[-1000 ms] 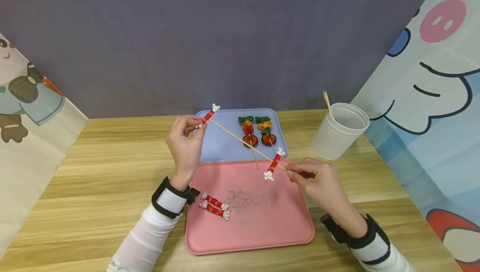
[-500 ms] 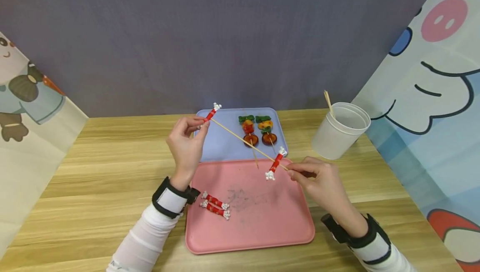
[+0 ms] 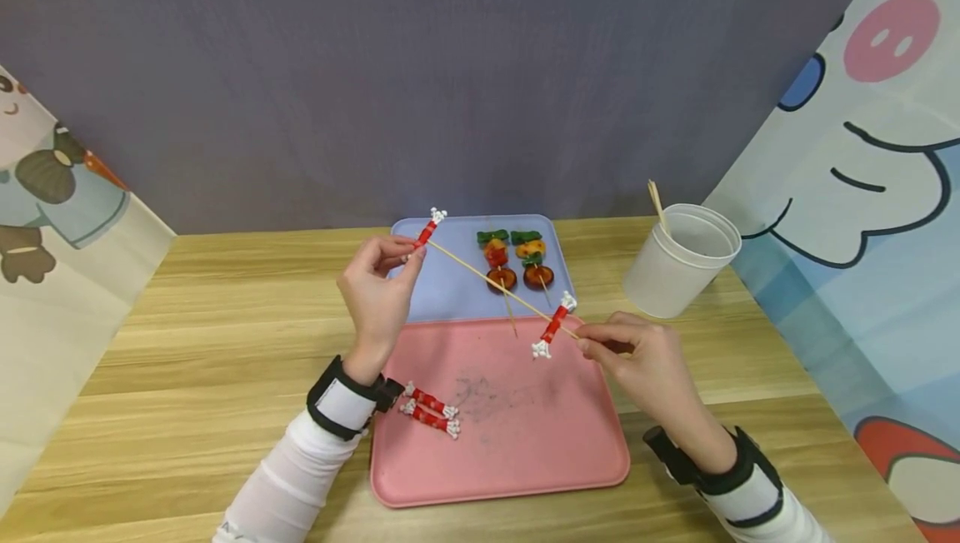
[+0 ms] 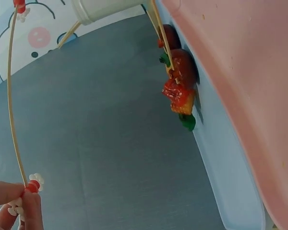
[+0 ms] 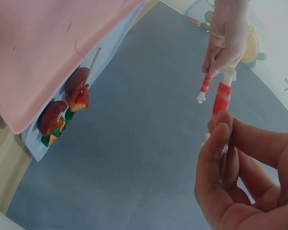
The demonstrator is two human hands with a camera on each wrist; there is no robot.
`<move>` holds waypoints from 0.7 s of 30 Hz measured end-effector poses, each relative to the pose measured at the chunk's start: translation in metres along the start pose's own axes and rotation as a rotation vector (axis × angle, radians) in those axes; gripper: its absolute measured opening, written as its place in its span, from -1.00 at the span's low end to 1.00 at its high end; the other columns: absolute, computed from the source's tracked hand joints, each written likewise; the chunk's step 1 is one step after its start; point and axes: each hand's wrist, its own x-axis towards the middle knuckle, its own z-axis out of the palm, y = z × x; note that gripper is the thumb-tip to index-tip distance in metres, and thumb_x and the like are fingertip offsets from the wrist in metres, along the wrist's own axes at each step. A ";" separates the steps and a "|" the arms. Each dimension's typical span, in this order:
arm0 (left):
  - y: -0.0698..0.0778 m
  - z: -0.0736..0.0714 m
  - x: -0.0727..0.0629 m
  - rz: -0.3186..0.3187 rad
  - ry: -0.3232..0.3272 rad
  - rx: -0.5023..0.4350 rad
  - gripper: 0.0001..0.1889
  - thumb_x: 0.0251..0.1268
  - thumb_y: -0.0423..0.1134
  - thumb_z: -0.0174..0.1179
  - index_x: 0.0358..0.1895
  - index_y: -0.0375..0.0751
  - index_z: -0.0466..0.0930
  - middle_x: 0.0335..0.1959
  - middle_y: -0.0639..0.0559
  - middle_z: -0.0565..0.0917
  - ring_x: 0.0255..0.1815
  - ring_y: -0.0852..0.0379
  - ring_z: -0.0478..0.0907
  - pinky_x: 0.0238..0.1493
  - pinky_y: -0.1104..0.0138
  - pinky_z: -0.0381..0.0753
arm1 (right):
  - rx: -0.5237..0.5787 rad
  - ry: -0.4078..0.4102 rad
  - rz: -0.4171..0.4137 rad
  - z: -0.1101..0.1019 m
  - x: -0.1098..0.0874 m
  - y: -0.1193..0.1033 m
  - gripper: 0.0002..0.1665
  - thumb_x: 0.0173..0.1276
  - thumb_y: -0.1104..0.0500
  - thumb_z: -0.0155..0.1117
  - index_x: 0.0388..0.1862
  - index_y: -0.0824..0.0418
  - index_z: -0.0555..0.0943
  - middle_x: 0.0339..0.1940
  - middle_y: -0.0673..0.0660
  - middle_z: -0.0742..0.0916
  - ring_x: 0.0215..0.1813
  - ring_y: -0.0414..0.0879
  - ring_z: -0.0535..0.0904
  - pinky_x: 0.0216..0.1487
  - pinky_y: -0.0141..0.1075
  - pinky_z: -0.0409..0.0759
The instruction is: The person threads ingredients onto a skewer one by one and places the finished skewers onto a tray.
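Note:
My left hand [image 3: 380,293] pinches a red-wrapped enoki mushroom roll [image 3: 427,231] with white tips, above the blue tray. A thin bamboo skewer [image 3: 480,274] runs slantwise from that roll down to my right hand [image 3: 641,360]. The skewer's far end meets the roll at my left fingertips [image 4: 31,203]; how deep it goes in, I cannot tell. My right thumb and fingers pinch the skewer's near end. Just beside them, a second enoki roll [image 3: 555,324] sits threaded crosswise on the stick, over the pink tray's far right part.
Two more enoki rolls [image 3: 430,411] lie side by side on the left of the pink tray [image 3: 525,451]. Behind it, the blue tray [image 3: 438,293] holds two loaded skewers [image 3: 501,278] with mushroom and vegetable pieces. A white tub [image 3: 667,268] with skewers leaning inside stands at right.
My left hand has shifted slightly right with its roll, closer along the skewer. The right hand and its threaded roll have barely moved. Trays and tub stay put.

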 end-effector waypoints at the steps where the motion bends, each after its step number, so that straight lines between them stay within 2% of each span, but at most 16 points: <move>1: 0.004 0.000 0.000 -0.003 -0.002 0.007 -0.88 -0.01 -0.47 0.39 -0.49 -0.42 0.60 -0.38 -0.18 0.71 -0.36 0.08 0.64 -0.27 0.45 0.64 | -0.001 0.001 0.000 0.000 0.000 0.000 -0.81 -0.01 0.33 0.51 -0.38 0.12 0.77 -0.54 -0.13 0.68 -0.50 -0.33 0.55 -0.45 -0.47 0.58; 5: 0.022 0.001 -0.001 -0.016 -0.027 0.015 -0.89 -0.04 -0.57 0.34 -0.50 -0.51 0.57 -0.40 -0.28 0.68 -0.39 -0.01 0.64 -0.29 0.41 0.65 | -0.002 0.009 0.005 0.000 -0.001 -0.001 -0.81 -0.03 0.32 0.52 -0.39 0.11 0.77 -0.55 -0.14 0.68 -0.51 -0.33 0.54 -0.47 -0.48 0.56; 7: 0.032 0.003 -0.004 -0.021 -0.064 0.020 -0.90 -0.05 -0.60 0.32 -0.50 -0.54 0.57 -0.40 -0.32 0.67 -0.38 -0.06 0.64 -0.28 0.37 0.67 | -0.005 0.008 -0.002 0.000 -0.001 -0.001 -0.82 -0.03 0.30 0.53 -0.40 0.10 0.77 -0.54 -0.14 0.69 -0.50 -0.34 0.54 -0.47 -0.49 0.55; 11: 0.040 0.008 -0.013 -0.016 -0.157 0.032 -0.91 -0.04 -0.59 0.32 -0.51 -0.50 0.58 -0.41 -0.30 0.67 -0.39 -0.06 0.64 -0.27 0.31 0.68 | 0.003 -0.001 -0.015 0.002 -0.001 -0.002 -0.83 -0.02 0.27 0.53 -0.40 0.09 0.77 -0.52 -0.14 0.71 -0.49 -0.35 0.56 -0.48 -0.50 0.55; 14: 0.040 0.010 -0.016 -0.005 -0.174 0.035 -0.90 -0.04 -0.58 0.32 -0.53 -0.47 0.56 -0.41 -0.29 0.67 -0.40 -0.05 0.63 -0.26 0.31 0.68 | 0.011 -0.002 -0.013 0.003 0.000 -0.002 -0.83 -0.02 0.29 0.52 -0.40 0.10 0.77 -0.51 -0.13 0.71 -0.50 -0.35 0.55 -0.48 -0.48 0.56; 18: 0.027 0.012 -0.020 -0.006 -0.175 0.027 -0.87 -0.05 -0.55 0.35 -0.56 -0.38 0.57 -0.42 -0.19 0.69 -0.40 0.00 0.64 -0.27 0.35 0.68 | 0.011 -0.004 -0.007 0.003 0.000 -0.003 -0.83 -0.03 0.31 0.52 -0.42 0.10 0.77 -0.54 -0.12 0.70 -0.52 -0.34 0.53 -0.52 -0.47 0.54; 21: 0.019 0.015 -0.026 0.006 -0.240 0.037 -0.86 -0.03 -0.48 0.37 -0.57 -0.28 0.59 -0.42 -0.08 0.70 -0.40 0.08 0.65 -0.27 0.38 0.67 | 0.017 -0.023 0.000 0.004 0.000 -0.006 -0.82 -0.02 0.32 0.51 -0.41 0.09 0.77 -0.54 -0.12 0.69 -0.53 -0.34 0.51 -0.53 -0.46 0.53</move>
